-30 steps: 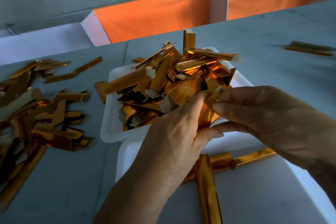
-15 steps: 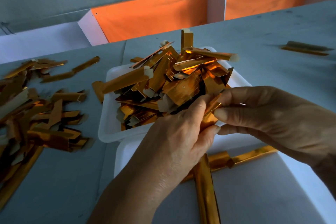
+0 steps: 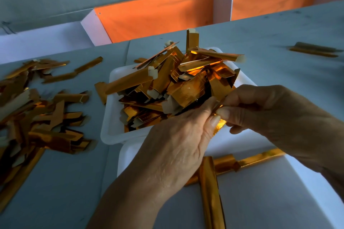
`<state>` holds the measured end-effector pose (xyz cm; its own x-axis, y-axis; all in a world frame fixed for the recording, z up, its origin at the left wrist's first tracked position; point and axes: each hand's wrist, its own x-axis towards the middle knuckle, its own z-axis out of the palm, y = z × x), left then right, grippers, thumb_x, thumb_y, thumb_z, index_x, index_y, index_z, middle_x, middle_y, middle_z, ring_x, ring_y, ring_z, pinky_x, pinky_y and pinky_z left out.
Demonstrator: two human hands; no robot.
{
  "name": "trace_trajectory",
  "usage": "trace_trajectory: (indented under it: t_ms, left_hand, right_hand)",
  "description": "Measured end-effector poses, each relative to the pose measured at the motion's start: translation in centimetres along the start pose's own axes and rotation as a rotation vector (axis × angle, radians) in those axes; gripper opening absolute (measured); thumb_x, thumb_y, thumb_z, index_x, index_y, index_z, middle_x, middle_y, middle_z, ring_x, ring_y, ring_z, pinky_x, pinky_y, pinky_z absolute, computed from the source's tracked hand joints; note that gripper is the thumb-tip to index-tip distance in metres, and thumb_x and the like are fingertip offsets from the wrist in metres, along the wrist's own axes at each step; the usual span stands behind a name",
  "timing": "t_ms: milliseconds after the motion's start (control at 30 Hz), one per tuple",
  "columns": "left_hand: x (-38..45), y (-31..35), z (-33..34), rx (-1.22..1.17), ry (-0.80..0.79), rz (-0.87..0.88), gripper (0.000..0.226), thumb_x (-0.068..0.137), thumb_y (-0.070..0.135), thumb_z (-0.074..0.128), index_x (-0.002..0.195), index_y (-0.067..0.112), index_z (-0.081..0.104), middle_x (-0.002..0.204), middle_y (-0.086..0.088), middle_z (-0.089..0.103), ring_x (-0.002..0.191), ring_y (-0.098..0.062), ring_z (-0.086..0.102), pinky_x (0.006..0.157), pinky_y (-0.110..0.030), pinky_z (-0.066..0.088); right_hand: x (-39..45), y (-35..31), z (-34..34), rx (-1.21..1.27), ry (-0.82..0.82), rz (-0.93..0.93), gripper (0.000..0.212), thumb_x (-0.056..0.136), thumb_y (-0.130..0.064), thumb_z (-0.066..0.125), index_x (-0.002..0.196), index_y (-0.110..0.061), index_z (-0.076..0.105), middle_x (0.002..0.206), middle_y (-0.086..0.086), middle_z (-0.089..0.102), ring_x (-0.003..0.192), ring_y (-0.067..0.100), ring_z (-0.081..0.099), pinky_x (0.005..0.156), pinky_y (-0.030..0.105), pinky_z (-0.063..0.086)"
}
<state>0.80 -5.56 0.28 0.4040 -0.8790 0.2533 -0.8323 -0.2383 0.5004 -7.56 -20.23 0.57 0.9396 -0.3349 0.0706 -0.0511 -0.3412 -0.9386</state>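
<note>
1. Both hands meet in the middle, and between them sits one gold strip (image 3: 221, 124), held in the air above the seam where the two white trays touch.
2. The left hand (image 3: 176, 147) comes up from below, thumb and forefinger pressed together on the strip's near side. The other fingers are tucked behind, and I cannot tell how they lie.
3. The right hand (image 3: 270, 115) closes in from the right, thumb and forefinger tips pinching the same strip, the lower fingers curled underneath.
4. The key relation: only a sliver of the strip shows between the opposed fingertips. Its long axis seems to slant from upper right to lower left, though most of it is hidden.
5. Beyond the fingers, the far tray (image 3: 111, 134) holds the heap (image 3: 178, 83) of gold pieces.
6. Toward the person, the near tray (image 3: 320, 191) holds finished pieces (image 3: 209, 191), right beside the left wrist.
7. My read: a drop would go down and back, and the left hand is nearer.
8. A loose pile (image 3: 42, 117) lies well apart on the table (image 3: 61, 191).
</note>
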Motion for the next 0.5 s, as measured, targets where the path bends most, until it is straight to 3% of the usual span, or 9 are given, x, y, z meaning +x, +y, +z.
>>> trace_trajectory:
  t_ms: [100,167,233,300,367,433,500]
  left_hand:
    - [0.1,0.1,-0.1,0.097,0.113,0.007,0.062,0.089,0.045,0.022,0.147,0.023,0.029,0.106,0.010,0.060,0.093,-0.007,0.062,0.075,-0.018,0.052]
    - [0.3,0.0,-0.1,0.136,0.163,0.018,0.056,0.091,0.040,0.042,0.140,0.013,0.043,0.111,-0.002,0.067,0.094,-0.017,0.067,0.074,-0.026,0.056]
    - [0.3,0.0,0.1,0.158,0.161,0.019,0.056,0.083,0.038,0.062,0.130,0.010,0.055,0.110,-0.003,0.068,0.095,-0.017,0.067,0.073,-0.021,0.054]
    - [0.2,-0.2,0.4,0.162,0.153,0.002,0.055,0.076,0.031,0.074,0.125,0.011,0.059,0.110,0.000,0.067,0.097,-0.015,0.064,0.074,-0.011,0.044]
    - [0.2,-0.4,0.4,0.128,0.193,-0.026,0.048,0.076,0.024,0.076,0.120,0.013,0.062,0.107,0.003,0.068,0.094,-0.009,0.063,0.071,-0.008,0.045]
    - [0.1,-0.7,0.4,0.049,0.233,-0.037,0.043,0.078,0.021,0.074,0.119,0.014,0.064,0.104,0.008,0.067,0.088,0.003,0.059,0.075,-0.006,0.047]
    - [0.0,-0.9,0.3,-0.027,0.236,-0.024,0.040,0.079,0.020,0.072,0.118,0.014,0.065,0.098,0.019,0.064,0.084,0.015,0.054,0.080,0.004,0.039]
  right_hand:
    - [0.1,0.2,0.5,0.052,0.051,0.018,0.016,0.062,-0.036,0.064,0.074,-0.030,0.073,0.065,-0.008,0.067,0.059,0.006,0.065,0.057,0.014,0.051]
    - [0.1,0.3,0.5,0.094,0.103,0.029,0.017,0.063,-0.036,0.064,0.075,-0.028,0.074,0.066,-0.003,0.069,0.060,0.008,0.065,0.058,0.018,0.053]
    - [0.2,0.4,0.6,0.127,0.142,0.052,0.011,0.070,-0.031,0.067,0.074,-0.024,0.075,0.066,0.000,0.070,0.059,0.009,0.065,0.058,0.017,0.053]
    - [0.3,0.4,0.8,0.139,0.155,0.069,0.009,0.076,-0.023,0.068,0.071,-0.018,0.074,0.065,0.000,0.070,0.058,0.008,0.065,0.057,0.016,0.053]
    - [0.3,0.3,1.0,0.148,0.131,0.069,0.010,0.076,-0.025,0.066,0.075,-0.018,0.074,0.067,0.000,0.070,0.060,0.008,0.066,0.059,0.018,0.055]
    - [0.3,0.1,0.9,0.155,0.082,0.057,0.021,0.076,-0.031,0.062,0.082,-0.014,0.072,0.072,0.001,0.071,0.066,0.010,0.068,0.063,0.022,0.057]
    - [0.3,0.0,0.6,0.195,0.074,0.064,0.019,0.084,-0.028,0.058,0.087,-0.011,0.066,0.075,0.002,0.071,0.067,0.013,0.069,0.059,0.023,0.056]
